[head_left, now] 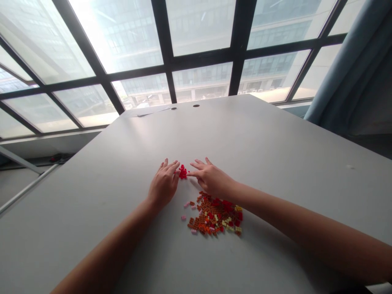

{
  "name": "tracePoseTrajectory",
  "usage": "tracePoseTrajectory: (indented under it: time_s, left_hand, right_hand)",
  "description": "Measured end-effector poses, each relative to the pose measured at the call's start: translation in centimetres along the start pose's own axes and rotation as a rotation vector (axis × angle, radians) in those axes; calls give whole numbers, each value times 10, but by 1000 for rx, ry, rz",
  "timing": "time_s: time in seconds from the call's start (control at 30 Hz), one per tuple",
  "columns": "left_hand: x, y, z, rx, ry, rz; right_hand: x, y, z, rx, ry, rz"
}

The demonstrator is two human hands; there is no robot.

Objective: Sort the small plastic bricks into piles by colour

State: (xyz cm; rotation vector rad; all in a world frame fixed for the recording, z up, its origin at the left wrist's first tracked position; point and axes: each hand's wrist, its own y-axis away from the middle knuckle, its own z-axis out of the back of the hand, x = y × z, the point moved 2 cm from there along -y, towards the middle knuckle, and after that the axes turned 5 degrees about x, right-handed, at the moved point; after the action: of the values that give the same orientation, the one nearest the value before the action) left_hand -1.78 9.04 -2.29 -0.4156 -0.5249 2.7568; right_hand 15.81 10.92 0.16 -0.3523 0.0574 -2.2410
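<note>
A small cluster of red bricks [183, 172] sits on the grey table [260, 134] between my two hands. My left hand [163, 184] lies palm down just left of it, fingers stretched out, fingertips touching the cluster's left side. My right hand [209, 178] reaches in from the right with fingers extended, its index fingertip against the cluster's right side. Neither hand lifts anything. Nearer to me, under my right wrist, lies a loose pile of tiny bricks [216, 215] in brown, orange, red, cream and pink.
Two round cable holes [185, 107] sit at the table's far edge. Large windows with dark frames [165, 61] stand behind the table. A grey-blue curtain [355, 69] hangs at the right. A metal rail [27, 188] runs at the left.
</note>
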Motion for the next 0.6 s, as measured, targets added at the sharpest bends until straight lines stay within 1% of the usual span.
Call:
tracePoseTrajectory:
  time_s: [0.07,0.13,0.23,0.3,0.37,0.5,0.6]
  left_hand:
    - [-3,0,3,-22,30,-55]
    - [-6,1,5,-43,62,-115]
    - [-10,2,7,-70,76,-193]
    - [-12,3,8,-89,58,-232]
    - [-12,3,8,-104,42,-247]
    - [-12,4,9,-109,38,-242]
    - [-13,4,10,-103,35,-262]
  right_hand:
    - [-3,7,9,-48,-71,16]
    - [-6,19,22,-52,-144,29]
    - [-9,42,39,43,-176,3]
    - [-9,52,45,92,-170,-33]
    - [-6,58,46,123,-184,-45]
    - [2,58,40,204,-207,-36]
    - [5,57,37,223,-216,-53]
